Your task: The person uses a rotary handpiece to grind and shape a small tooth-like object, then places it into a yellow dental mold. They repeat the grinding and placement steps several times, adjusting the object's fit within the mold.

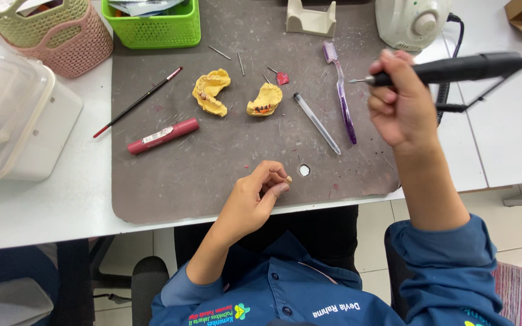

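We work at a white surface (43, 211) covered in its middle by a grey mat (212, 175), which takes the dust and marks of the work. At the far left stands one clear lidded box (7, 115). Three baskets line the back edge: one pale green (37, 24) nested in one pink (83, 48), and one bright green (164, 30). One white motor unit (412, 21) sits at the back right, beside one beige holder (310, 19).

Our right hand (400, 108) is clenched around one black handpiece (454, 67), raised above the mat with its bur pointing left, toward our other hand. A black cord (445, 90) runs from it back to the motor unit.

Our left hand (255, 196) hovers at the near edge of the mat. Its grip pinches one small pale piece (287, 179) between thumb and fingertips, presented up toward the bur; we cannot tell what the piece is.

Two yellow dental casts (211, 92) (264, 99) lie mid-mat, within reach of either hand. Around them we count one purple toothbrush (341, 90), one clear tube (316, 124), one red stick (163, 136), one thin brush (137, 102), and about four loose burs (220, 53) near the back.
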Action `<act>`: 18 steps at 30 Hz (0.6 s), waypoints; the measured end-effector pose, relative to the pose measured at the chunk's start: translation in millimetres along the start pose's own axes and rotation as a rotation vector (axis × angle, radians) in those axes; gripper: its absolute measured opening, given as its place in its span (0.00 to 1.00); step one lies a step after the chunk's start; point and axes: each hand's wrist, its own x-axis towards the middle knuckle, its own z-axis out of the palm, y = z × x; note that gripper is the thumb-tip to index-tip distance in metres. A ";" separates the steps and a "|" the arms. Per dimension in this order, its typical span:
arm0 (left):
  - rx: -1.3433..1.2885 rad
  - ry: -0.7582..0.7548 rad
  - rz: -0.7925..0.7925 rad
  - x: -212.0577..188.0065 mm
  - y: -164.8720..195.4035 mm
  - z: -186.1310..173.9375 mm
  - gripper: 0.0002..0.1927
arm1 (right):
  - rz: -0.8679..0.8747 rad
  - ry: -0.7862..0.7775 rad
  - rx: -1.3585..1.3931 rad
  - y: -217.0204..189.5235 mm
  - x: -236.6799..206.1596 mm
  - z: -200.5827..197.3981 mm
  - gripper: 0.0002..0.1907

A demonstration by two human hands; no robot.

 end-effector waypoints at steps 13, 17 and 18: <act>-0.008 0.012 0.020 -2.4 -6.6 -5.7 0.09 | 0.283 -0.044 0.092 57.9 158.8 86.9 0.15; -0.121 -0.010 0.037 -7.7 -5.2 -7.9 0.09 | 0.319 0.023 0.034 66.7 175.4 102.3 0.18; -0.126 -0.010 0.046 -7.8 -4.8 -8.6 0.10 | 0.302 0.040 -0.020 69.4 177.0 104.8 0.19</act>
